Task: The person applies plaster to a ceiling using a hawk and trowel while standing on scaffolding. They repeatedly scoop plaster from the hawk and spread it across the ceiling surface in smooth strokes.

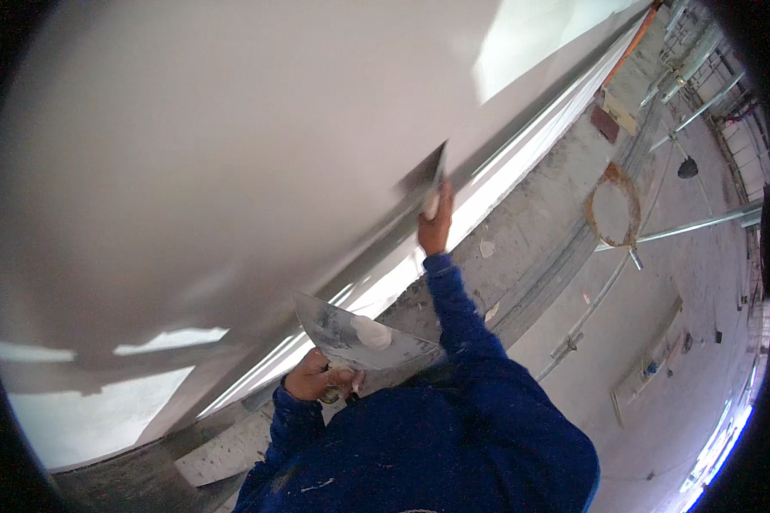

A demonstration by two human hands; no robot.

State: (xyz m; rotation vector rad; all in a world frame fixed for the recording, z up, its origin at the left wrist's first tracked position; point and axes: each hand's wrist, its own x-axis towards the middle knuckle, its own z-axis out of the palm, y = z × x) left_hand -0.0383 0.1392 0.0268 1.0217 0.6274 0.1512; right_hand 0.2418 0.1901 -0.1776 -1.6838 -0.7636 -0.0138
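Observation:
My right hand [436, 220] grips a steel trowel [423, 175], its blade against or very close to the pale wall [197, 171], just above the wall's lower edge. My left hand [321, 376], low in the middle, is closed under a grey metal plastering hawk [334, 333], holding it tilted beside the wall. A lump of white plaster [372, 333] lies on the hawk's face. Both my forearms are in dark blue sleeves, and my blue top fills the lower middle.
A dusty concrete ledge [522, 197] runs along the wall's foot. To the right are metal scaffold tubes [693, 222], a rusty ring-shaped object [624, 205] and small boards [606, 124]. Further down lies a pale floor [676, 402] with scattered debris.

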